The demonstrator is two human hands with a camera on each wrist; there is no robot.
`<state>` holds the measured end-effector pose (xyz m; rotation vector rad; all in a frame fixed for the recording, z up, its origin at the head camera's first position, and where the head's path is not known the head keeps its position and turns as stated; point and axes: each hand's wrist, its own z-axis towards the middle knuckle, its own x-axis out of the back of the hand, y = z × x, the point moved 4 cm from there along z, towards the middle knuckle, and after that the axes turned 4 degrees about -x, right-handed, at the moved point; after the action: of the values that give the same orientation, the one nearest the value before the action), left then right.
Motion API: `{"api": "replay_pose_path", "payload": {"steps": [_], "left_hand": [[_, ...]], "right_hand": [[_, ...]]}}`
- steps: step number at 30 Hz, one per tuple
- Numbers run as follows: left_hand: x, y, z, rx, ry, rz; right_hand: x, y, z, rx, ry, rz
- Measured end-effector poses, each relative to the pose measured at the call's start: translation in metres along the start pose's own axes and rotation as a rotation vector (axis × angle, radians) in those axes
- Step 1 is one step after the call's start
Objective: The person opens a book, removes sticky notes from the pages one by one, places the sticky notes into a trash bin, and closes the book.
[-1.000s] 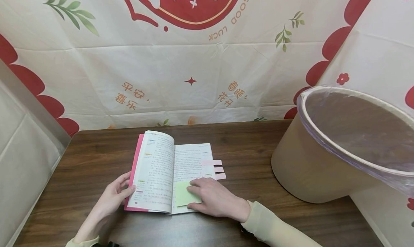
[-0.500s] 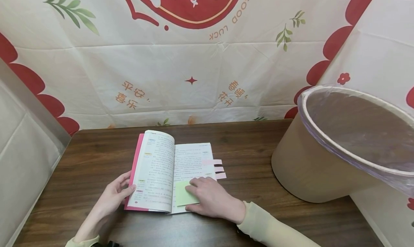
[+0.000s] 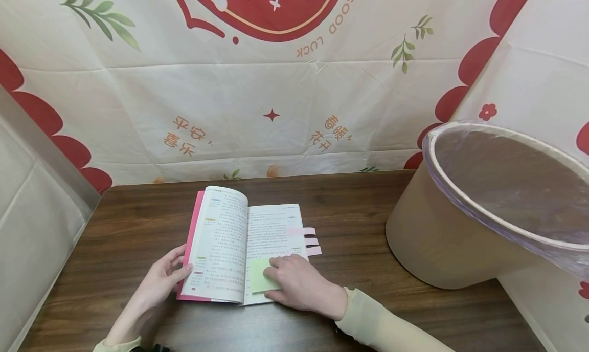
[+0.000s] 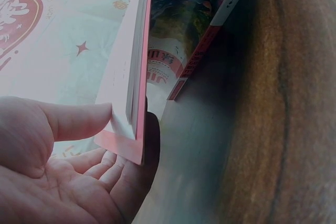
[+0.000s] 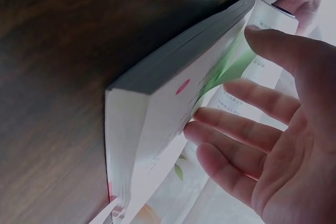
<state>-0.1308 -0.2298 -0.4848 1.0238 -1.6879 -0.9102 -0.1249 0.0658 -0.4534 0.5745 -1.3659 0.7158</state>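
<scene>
Head — two hands (image 3: 161, 278) (image 3: 301, 283), one book (image 3: 223, 244), one note (image 3: 259, 277), three tabs (image 3: 312, 241)

Under my left hand (image 3: 161, 280) and right hand (image 3: 303, 283) I have a dark wood-grain tabletop (image 3: 349, 214), shiny between them. Beyond both hangs a creased white cloth backdrop (image 3: 276, 86) printed with red scallops (image 3: 37, 110) and leaves (image 3: 108, 18); left of them stands a pale wall (image 3: 41, 234).

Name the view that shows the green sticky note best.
Head view: from above, the green sticky note shows broadly, partly under the right hand. The right wrist view catches it at a slant; the left wrist view lacks it.
</scene>
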Motion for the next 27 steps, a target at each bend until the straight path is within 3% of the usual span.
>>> {"api": "replay_pose_path", "payload": {"steps": [7, 21, 27], "left_hand": [[0.0000, 0.0005, 0.0001, -0.011, -0.002, -0.007], [-0.0001, 0.0011, -0.0004, -0.006, -0.006, -0.015], [0.0001, 0.0001, -0.0002, -0.004, -0.004, -0.018]], "right_hand": [[-0.0001, -0.0005, 0.0001, 0.015, 0.006, 0.035], [0.0013, 0.0004, 0.0015, -0.008, 0.103, 0.137], [-0.0004, 0.0023, 0.0019, -0.069, 0.069, 0.160]]}}
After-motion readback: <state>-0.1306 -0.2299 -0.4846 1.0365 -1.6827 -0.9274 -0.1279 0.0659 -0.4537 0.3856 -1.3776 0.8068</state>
